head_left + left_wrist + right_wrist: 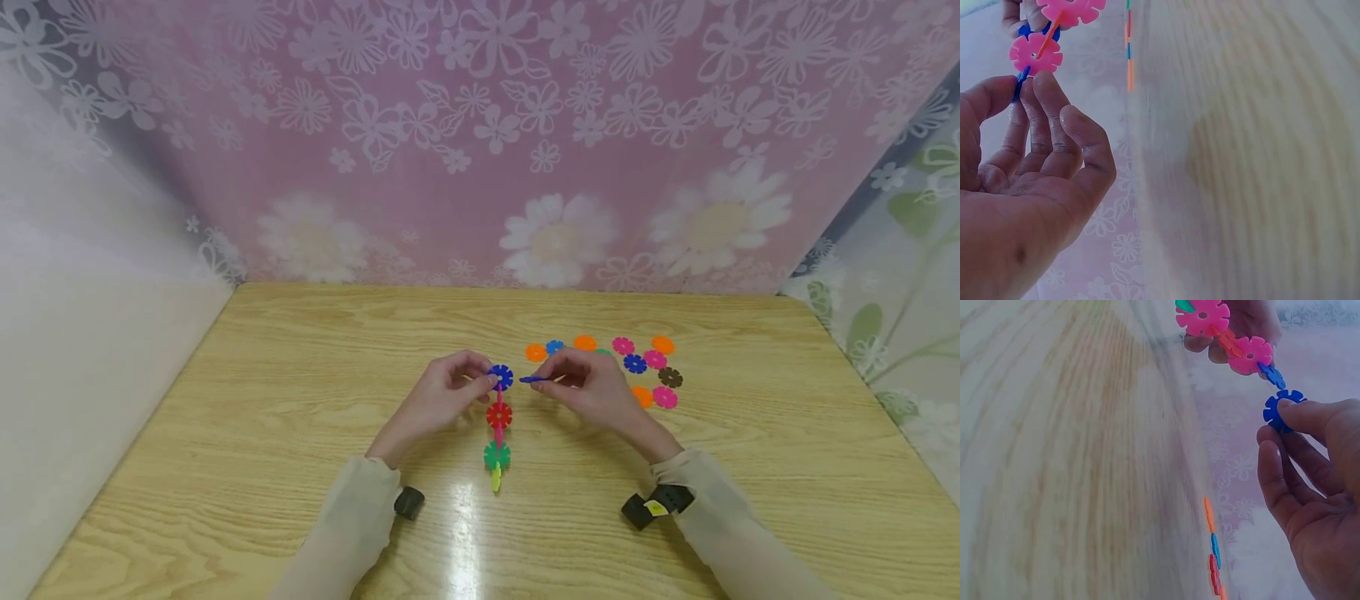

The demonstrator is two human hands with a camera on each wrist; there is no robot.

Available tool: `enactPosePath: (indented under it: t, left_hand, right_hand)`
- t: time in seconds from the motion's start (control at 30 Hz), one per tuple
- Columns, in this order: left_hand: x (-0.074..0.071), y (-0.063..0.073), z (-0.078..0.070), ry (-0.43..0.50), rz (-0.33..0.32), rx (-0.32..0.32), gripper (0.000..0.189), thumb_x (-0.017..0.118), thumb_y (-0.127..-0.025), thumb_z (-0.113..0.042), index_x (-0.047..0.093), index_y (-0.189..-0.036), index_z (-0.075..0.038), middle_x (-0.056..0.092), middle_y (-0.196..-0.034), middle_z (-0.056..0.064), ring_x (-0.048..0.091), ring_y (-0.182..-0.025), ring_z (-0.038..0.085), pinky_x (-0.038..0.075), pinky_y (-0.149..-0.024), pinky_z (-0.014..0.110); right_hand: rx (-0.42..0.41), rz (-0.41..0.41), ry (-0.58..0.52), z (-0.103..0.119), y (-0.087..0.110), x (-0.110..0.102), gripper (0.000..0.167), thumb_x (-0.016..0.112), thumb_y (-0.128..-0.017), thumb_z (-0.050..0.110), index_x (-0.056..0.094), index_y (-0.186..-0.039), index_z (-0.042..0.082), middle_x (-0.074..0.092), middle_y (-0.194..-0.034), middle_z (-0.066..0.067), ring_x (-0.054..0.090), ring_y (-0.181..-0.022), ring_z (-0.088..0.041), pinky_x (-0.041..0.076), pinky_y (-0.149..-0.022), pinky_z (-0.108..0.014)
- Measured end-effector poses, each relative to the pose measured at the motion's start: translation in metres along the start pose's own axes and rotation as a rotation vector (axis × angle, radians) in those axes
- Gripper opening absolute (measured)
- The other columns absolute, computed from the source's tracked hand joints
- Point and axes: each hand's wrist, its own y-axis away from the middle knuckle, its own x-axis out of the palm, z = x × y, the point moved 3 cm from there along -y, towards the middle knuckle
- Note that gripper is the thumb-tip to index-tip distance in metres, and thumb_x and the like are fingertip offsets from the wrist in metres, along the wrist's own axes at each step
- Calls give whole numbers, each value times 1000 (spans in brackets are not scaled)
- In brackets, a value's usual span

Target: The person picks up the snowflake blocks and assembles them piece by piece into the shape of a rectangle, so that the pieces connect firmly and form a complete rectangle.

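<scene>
My left hand (442, 392) pinches a blue notched disc (502, 377) at the top end of a chain of linked plastic discs. Below it the chain runs through a pink disc (1035, 54), a red disc (498, 415), another pink disc (1202, 315) and a green disc (497, 455) to a yellow one (496, 477) at the lower end. Between thumb and fingers my right hand (592, 387) holds a loose blue disc (1283, 411), seen edge-on in the head view. A small gap parts it from the chain's blue disc.
Behind and beside my right hand, several loose discs lie on the wooden table (285, 375), among them an orange disc (663, 344), a brown disc (671, 377) and a pink disc (665, 397). A flowered cloth (480, 167) hangs along the table's far edge.
</scene>
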Motion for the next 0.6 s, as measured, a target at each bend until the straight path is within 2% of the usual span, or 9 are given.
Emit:
enactPosePath:
  t: [0.23, 0.5, 0.6]
  left_hand:
    - [1, 0, -2, 10, 6, 10, 20, 63, -103, -21, 66, -118, -8, 71, -112, 18, 73, -96, 31, 60, -79, 41]
    - [1, 1, -1, 16, 7, 5, 19, 64, -102, -22, 67, -117, -10, 71, -110, 14, 74, -93, 26, 61, -79, 42]
    - [1, 0, 0, 11, 4, 12, 20, 64, -102, -22, 67, -117, -9, 72, -109, 14, 74, -94, 28, 61, -80, 43]
  right_hand:
    - [-60, 6, -50, 3, 0, 2, 9, 76, -89, 0, 74, -96, 6, 76, -94, -13, 73, -82, -12, 61, -72, -25]
    - [-92, -5, -81, 4, 0, 4, 10, 75, -90, -3, 75, -97, 5, 76, -96, -16, 72, -83, -8, 61, -73, -24]
    - [-93, -13, -101, 3, 0, 5, 10, 75, -89, -3, 75, -97, 4, 76, -97, -17, 73, -84, -8, 62, -75, -25]
